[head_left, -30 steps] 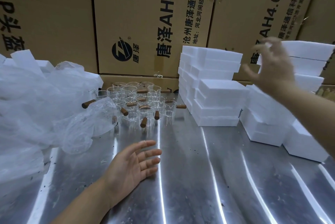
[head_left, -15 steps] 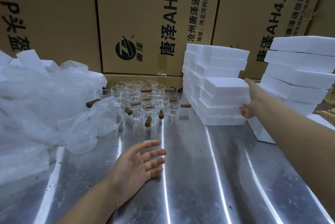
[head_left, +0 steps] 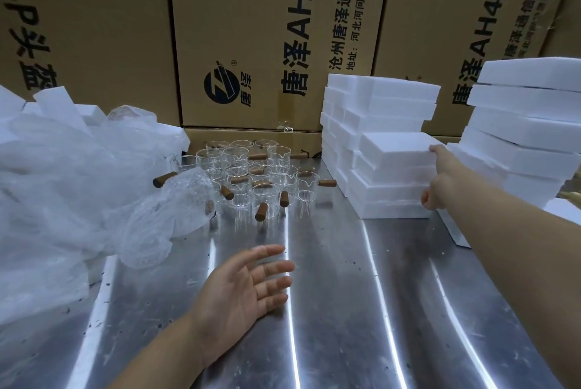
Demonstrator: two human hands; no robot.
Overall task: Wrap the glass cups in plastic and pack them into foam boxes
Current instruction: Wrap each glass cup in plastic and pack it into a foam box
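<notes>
Several clear glass cups [head_left: 251, 178] with brown wooden handles stand clustered at the back middle of the steel table [head_left: 361, 310]. A heap of clear plastic bags [head_left: 72, 187] fills the left side. White foam boxes [head_left: 383, 143] are stacked at the back right. My right hand [head_left: 440, 174] grips the right end of the top front foam box [head_left: 396, 149], thumb on top and fingers below. My left hand [head_left: 245, 288] rests palm up on the table with straight fingers, holding nothing.
A taller stack of white foam boxes [head_left: 528, 124] stands at the far right, with more foam [head_left: 562, 209] behind my right arm. Large printed cardboard cartons [head_left: 267, 36] wall off the back. Foam blocks [head_left: 53, 102] poke out behind the plastic heap.
My right hand came down from in front of the far right stack and took hold of the front foam box. My left hand stayed in place on the table.
</notes>
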